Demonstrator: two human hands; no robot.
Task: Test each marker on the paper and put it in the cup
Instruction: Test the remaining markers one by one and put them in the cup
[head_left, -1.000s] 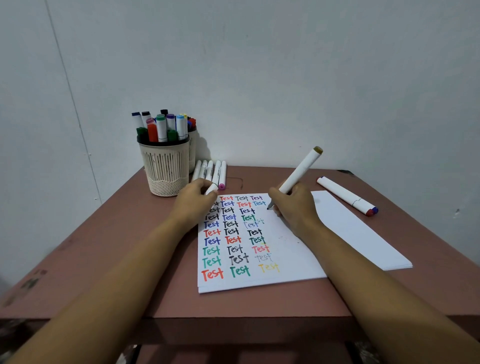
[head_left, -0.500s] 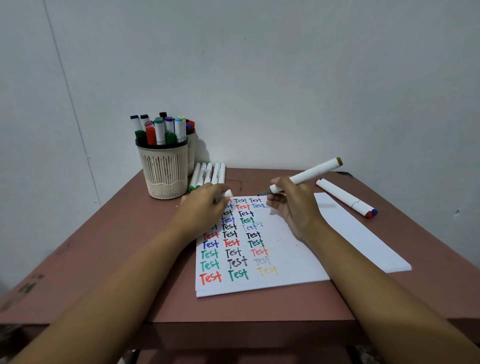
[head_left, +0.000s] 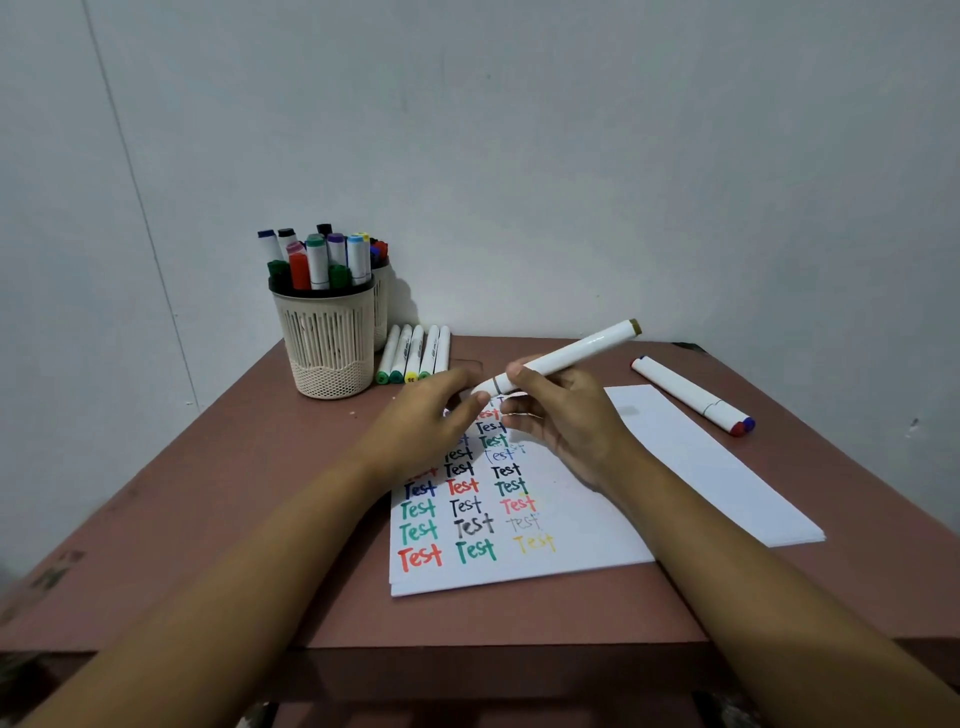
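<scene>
The right hand (head_left: 566, 421) has its grip closed round a white marker (head_left: 571, 353), held tilted above the far end of the paper (head_left: 571, 545), midway across the surface (head_left: 249, 493). The left hand (head_left: 421, 415) meets the marker's capped lower end; whether its grip pinches it cannot be told. The cup (head_left: 327, 343), full of markers, stands at the far left corner.

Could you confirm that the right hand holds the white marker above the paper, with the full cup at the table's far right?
Not quite: the head view shows the cup at the far left of the table. The right hand does hold the white marker above the paper.
</scene>
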